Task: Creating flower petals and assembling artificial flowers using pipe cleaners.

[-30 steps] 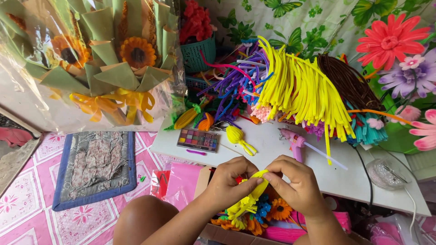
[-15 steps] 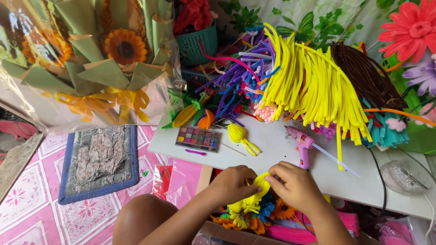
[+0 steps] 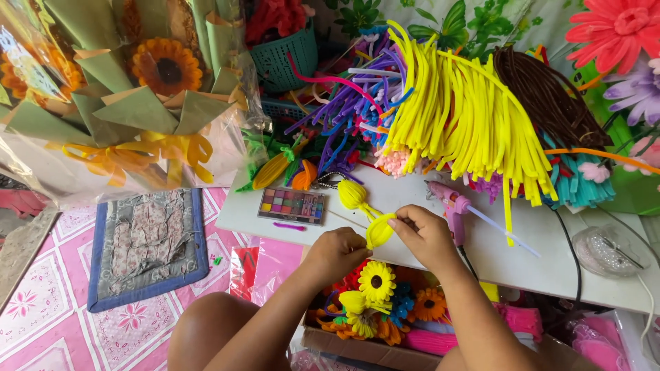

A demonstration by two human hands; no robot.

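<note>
Yellow fuzzy pipe-cleaner bud (image 3: 379,231), pinched between fingers of the left hand (image 3: 335,253) and right hand (image 3: 426,235) over the white counter's (image 3: 550,264) near edge, could unravel if either pinch slackens.

The white worktop (image 3: 550,264) carries a paint palette (image 3: 292,205), a pink glue gun (image 3: 450,204), yellow stems (image 3: 460,117) and perhaps a clear lid (image 3: 608,251).
</note>
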